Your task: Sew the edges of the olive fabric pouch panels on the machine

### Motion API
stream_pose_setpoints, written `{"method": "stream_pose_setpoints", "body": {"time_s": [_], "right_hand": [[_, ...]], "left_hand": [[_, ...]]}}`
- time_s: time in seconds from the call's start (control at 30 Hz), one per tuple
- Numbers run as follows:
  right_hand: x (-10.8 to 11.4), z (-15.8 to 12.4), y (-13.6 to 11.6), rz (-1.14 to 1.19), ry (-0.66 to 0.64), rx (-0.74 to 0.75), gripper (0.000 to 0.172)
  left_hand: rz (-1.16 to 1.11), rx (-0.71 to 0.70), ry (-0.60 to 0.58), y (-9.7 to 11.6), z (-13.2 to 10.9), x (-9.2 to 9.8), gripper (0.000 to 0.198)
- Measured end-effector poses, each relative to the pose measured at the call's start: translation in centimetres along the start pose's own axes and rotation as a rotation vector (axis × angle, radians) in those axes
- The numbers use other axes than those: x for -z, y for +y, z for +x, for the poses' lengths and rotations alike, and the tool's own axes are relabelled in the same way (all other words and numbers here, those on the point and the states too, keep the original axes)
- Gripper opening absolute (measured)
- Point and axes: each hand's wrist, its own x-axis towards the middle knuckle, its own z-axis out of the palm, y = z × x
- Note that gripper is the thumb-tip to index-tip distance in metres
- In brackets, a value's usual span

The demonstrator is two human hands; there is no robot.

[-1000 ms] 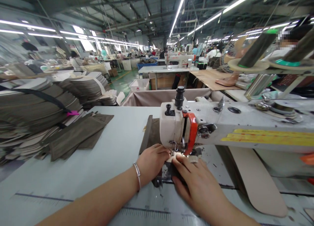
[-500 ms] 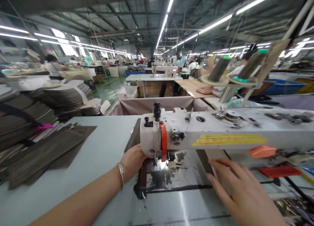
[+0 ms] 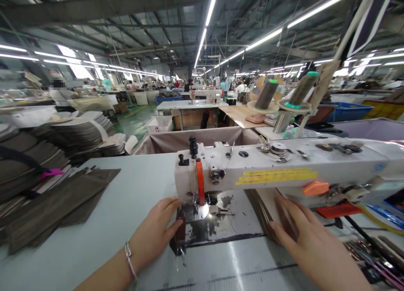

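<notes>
A white sewing machine [image 3: 252, 167] stands across the light table [image 3: 139, 190], its needle over a worn metal plate [image 3: 214, 226]. My left hand [image 3: 156, 232] lies on the table just left of the plate, fingers loosely stretched, thumb at a dark strip [image 3: 180, 230] on the plate's left edge; it holds nothing. My right hand [image 3: 303, 236] rests with flat, spread fingers on a beige and dark fabric piece [image 3: 268, 207] under the machine arm, right of the needle.
Stacks of grey fabric pieces [image 3: 47, 190] fill the table's left side. Thread cones [image 3: 284, 93] stand behind the machine. Small tools [image 3: 375, 249] lie at the right edge. Other sewing stations and people are far behind.
My left hand has drawn back from the machine head to the plate's left edge. My right hand left the needle area and moved right onto the fabric piece. The view turned right.
</notes>
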Motion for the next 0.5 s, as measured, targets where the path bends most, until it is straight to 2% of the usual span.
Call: {"method": "stream_pose_setpoints", "body": {"time_s": [0.1, 0.23, 0.33, 0.4, 0.5], "right_hand": [[0.1, 0.1, -0.3, 0.037, -0.023, -0.038, 0.051], [0.3, 0.7, -0.7, 0.072, 0.03, -0.078, 0.05], [1.3, 0.9, -0.9, 0.097, 0.077, -0.103, 0.049], [2.3, 0.1, -1.1, 0.099, 0.171, -0.066, 0.052], [3.0, -3.2, -1.8, 0.094, 0.299, 0.071, 0.059]], "left_hand": [[-0.024, -0.01, 0.007, 0.7, -0.9, -0.6, 0.037], [-0.041, -0.05, 0.048, 0.6, -0.6, -1.3, 0.033], [-0.049, -0.086, 0.079, 0.3, -0.5, -1.6, 0.03], [-0.066, -0.103, 0.109, 0.2, -0.7, -1.6, 0.029], [-0.103, -0.14, 0.158, 0.9, -1.2, -1.5, 0.028]]}}
